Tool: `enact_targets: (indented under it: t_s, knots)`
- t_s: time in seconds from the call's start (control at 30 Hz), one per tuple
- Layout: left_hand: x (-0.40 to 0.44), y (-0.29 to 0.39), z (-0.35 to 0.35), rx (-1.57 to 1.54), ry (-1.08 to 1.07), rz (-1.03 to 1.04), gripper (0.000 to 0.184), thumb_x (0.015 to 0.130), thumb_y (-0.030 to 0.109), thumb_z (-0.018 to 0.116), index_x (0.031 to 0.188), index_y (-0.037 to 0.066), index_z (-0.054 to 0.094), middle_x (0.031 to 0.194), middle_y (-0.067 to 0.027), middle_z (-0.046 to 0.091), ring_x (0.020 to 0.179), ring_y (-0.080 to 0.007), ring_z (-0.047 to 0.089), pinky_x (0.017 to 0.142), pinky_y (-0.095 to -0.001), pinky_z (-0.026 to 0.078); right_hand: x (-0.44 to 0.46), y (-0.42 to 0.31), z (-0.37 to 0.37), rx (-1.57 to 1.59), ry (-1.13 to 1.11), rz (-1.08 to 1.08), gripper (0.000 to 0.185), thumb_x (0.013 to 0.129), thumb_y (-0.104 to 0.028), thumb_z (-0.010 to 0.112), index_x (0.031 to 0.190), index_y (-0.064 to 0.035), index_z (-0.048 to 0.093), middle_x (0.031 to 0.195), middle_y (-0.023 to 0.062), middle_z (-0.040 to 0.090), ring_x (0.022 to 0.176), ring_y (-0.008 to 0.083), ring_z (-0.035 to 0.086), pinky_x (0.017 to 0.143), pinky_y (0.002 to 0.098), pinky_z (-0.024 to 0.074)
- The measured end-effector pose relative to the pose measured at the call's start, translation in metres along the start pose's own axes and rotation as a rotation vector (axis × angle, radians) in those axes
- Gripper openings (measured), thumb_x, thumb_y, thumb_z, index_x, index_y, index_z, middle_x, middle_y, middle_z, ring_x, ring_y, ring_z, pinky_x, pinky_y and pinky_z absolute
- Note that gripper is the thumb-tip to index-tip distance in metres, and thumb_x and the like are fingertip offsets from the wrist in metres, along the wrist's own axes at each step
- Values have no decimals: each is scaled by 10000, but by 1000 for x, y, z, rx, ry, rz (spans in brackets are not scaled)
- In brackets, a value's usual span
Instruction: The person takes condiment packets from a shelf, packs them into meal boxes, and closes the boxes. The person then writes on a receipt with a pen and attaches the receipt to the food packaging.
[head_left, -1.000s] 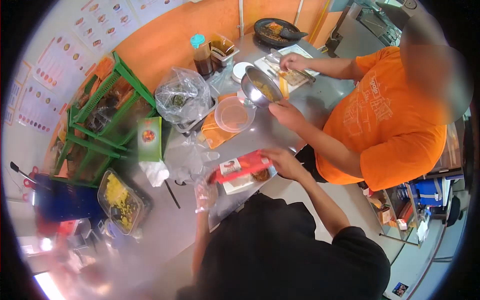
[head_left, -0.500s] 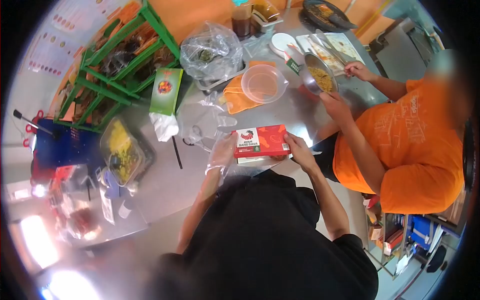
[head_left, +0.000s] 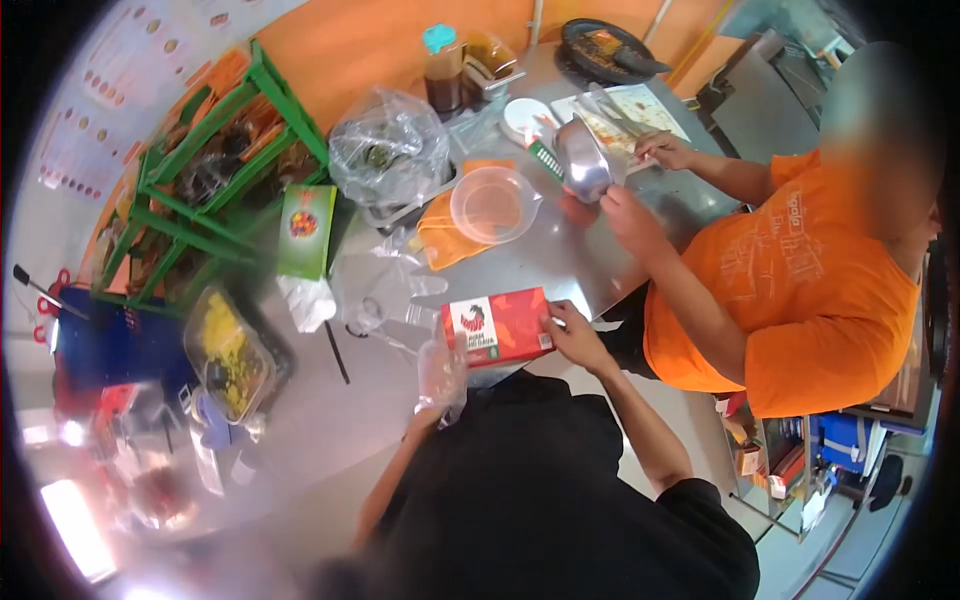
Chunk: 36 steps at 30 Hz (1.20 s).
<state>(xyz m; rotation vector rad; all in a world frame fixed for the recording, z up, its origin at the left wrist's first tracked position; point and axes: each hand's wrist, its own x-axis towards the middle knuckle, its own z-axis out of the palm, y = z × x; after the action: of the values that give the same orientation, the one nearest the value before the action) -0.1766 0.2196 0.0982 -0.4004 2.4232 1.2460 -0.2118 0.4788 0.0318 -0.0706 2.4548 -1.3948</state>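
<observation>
Left of the frame sits a clear plastic tub [head_left: 264,368] of yellow food, then a green rectangular packet [head_left: 306,232]. At centre, the clear-gloved left hand [head_left: 441,376] grips the left end of a red-and-white printed cardboard box [head_left: 517,324]; the bare right hand [head_left: 580,339] clamps its right end. Upper right of centre, a co-worker's hand [head_left: 634,224] holds a tilted silver metal bowl [head_left: 584,164].

Just beyond the red box [head_left: 520,325], a strip of bare steel table [head_left: 545,262] leaves room for a hand, bounded on the box's far side by the orange cloth [head_left: 450,240] and clear tub [head_left: 490,212]. Left of the box, crumpled clear plastic [head_left: 372,288] and a black stick [head_left: 338,355] obstruct a low pass; beyond its right end, the co-worker's forearm [head_left: 690,300] and metal bowl [head_left: 584,165] block the way.
</observation>
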Motion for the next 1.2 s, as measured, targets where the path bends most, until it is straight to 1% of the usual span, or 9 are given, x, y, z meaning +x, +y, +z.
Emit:
enact_targets:
  t_s: [0.07, 0.2, 0.23, 0.3, 0.47, 0.8, 0.93, 1.07, 1.2]
  knots:
    - [14, -28, 20, 248, 2, -59, 663, 998, 283, 586, 1485, -86, 330, 1195, -324, 645, 1072, -393, 672, 865, -489, 522, -3, 5, 4, 42, 0, 0, 418, 1016, -286, 567, 1311, 7, 610, 1160, 240, 595, 1069, 352, 605, 940, 413, 486]
    - [30, -69, 34, 92, 160, 458, 796, 939, 378, 660, 1526, -37, 319, 1433, -399, 407, 1340, -459, 469, 1018, -521, 455, -4, 7, 8, -213, 81, -295, 632, 1002, -309, 585, 1533, -56, 352, 1495, 301, 360, 1318, 459, 473, 1102, 423, 416]
    - [31, -69, 29, 263, 188, 607, 835, 920, 426, 673, 1534, -17, 321, 1485, -401, 332, 1391, -482, 393, 1067, -543, 413, -6, -8, -3, -339, -51, -392, 764, 980, -413, 602, 1590, -130, 237, 1618, 269, 172, 1449, 509, 278, 1188, 484, 313]
    - [42, -75, 18, 470, 124, 859, 1011, 812, 523, 757, 1576, 68, 276, 1614, -335, 116, 1479, -561, 143, 1205, -594, 178, -5, -19, -12, -651, -163, -548, 770, 953, -492, 599, 1580, -175, 284, 1629, 251, 174, 1470, 516, 219, 1193, 535, 282]
    - [61, -54, -10, 698, -94, 931, 1001, 780, 659, 697, 1560, 145, 336, 1557, -339, 243, 1451, -529, 250, 1192, -609, 228, 3, -12, -17, -892, -270, -630, 709, 927, -584, 552, 1549, -298, 369, 1639, 243, 171, 1479, 527, 188, 1208, 577, 226]
    - [52, -45, -11, 853, -180, 817, 983, 836, 746, 560, 1601, 205, 264, 1600, -302, 198, 1505, -476, 153, 1212, -632, 73, -5, -20, -14, -812, -306, -638, 707, 914, -573, 602, 1527, -277, 413, 1630, 296, 133, 1498, 535, 95, 1209, 616, 145]
    - [54, -42, 4, 673, -119, 905, 912, 838, 609, 639, 1587, 214, 300, 1598, -294, 243, 1507, -465, 188, 1187, -687, 54, 3, -9, -9, -985, -273, -722, 756, 842, -569, 671, 1500, -285, 429, 1623, 294, 167, 1517, 455, 159, 1219, 606, 138]
    - [53, -36, 28, 758, 20, 896, 693, 889, 405, 588, 1537, 243, 402, 1509, -280, 387, 1442, -439, 329, 1176, -689, 110, 19, -34, 1, -922, -342, -570, 903, 750, -481, 800, 1486, -131, 409, 1604, 334, 161, 1498, 503, 167, 1203, 622, 172]
    - [42, -26, 36, 759, 95, 839, 591, 940, 306, 515, 1523, 309, 417, 1455, -238, 461, 1366, -408, 423, 1127, -645, 269, 19, -14, 9, -780, -273, -554, 696, 726, -324, 835, 1258, 6, 532, 1489, 354, 279, 1395, 551, 299, 1108, 621, 345]
